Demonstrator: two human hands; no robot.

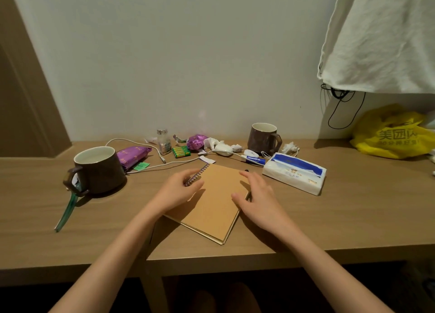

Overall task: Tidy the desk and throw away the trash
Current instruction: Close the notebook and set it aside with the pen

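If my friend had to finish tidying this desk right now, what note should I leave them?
Hands: the left hand holds the notebook by its spiral edge. The right hand rests open on the opposite edge.
Things: crumpled tissues lie by the wall, between the left mug and the right mug. The yellow bag sits at the far right.
Done: nothing looks thrown away yet.
Left: put the notebook away, bin the tissues, sort the rest.
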